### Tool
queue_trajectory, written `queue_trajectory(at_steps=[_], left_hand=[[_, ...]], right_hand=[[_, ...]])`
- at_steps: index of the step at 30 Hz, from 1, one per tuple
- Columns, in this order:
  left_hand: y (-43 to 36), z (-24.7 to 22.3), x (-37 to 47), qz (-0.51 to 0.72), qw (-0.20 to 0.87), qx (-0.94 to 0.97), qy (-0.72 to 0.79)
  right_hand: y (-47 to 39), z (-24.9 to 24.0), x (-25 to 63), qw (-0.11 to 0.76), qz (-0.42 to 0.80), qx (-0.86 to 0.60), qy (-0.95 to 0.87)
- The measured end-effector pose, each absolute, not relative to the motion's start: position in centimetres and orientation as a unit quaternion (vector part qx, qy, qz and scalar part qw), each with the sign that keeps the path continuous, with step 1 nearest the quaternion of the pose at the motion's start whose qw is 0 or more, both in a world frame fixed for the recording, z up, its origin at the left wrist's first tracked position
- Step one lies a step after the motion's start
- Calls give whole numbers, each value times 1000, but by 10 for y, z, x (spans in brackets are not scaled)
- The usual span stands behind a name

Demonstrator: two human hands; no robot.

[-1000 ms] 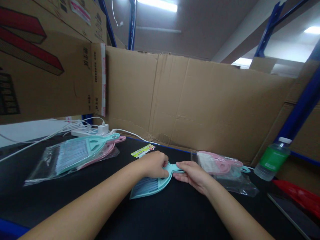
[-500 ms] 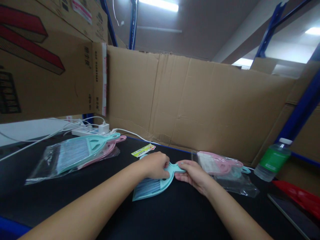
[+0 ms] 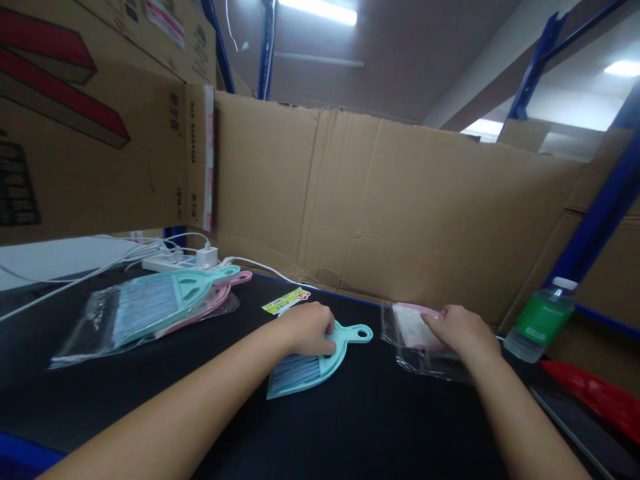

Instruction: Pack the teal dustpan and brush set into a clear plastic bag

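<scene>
My left hand [image 3: 311, 329] is closed over a mint-green hand brush and dustpan set [image 3: 338, 357] lying on the black table. The blue-grey bristles show below the hand, and the looped handle points right, free of any fingers. A yellow-green label card [image 3: 286, 301] lies just behind. On the right, my right hand [image 3: 463, 331] is closed on a pink dustpan and brush set [image 3: 419, 328] in clear plastic packaging [image 3: 433, 365]. The hand covers its handle end, so the exact grip is partly hidden.
At left, mint and pink dustpan sets [image 3: 150, 310] lie in a clear bag, before a power strip [image 3: 165, 261] with white cables. A green-labelled bottle [image 3: 541, 320] stands at right, near a red bag [image 3: 595, 393] and a dark flat device [image 3: 575, 420]. Cardboard [image 3: 380, 213] walls the back.
My right hand has let go of the mint dustpan's handle and moved right onto the pink bagged set. My left hand stays on the mint set.
</scene>
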State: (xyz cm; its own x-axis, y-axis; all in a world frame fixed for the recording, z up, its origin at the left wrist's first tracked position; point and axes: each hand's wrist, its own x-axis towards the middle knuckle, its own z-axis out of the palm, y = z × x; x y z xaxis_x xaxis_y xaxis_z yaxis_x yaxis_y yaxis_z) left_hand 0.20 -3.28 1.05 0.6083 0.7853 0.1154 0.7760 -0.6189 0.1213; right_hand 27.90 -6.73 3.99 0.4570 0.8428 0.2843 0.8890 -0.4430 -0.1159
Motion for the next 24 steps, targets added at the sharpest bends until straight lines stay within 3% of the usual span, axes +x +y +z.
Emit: queue_trajectory(at_steps=[8,24], left_hand=[[-35,11,3,77,33,896,436],[-37,11,4,70,29,897,436]], right_hand=[[-75,40,265,16,-60,-861,-504],[-71,32,258,18,-55,-850,-524]])
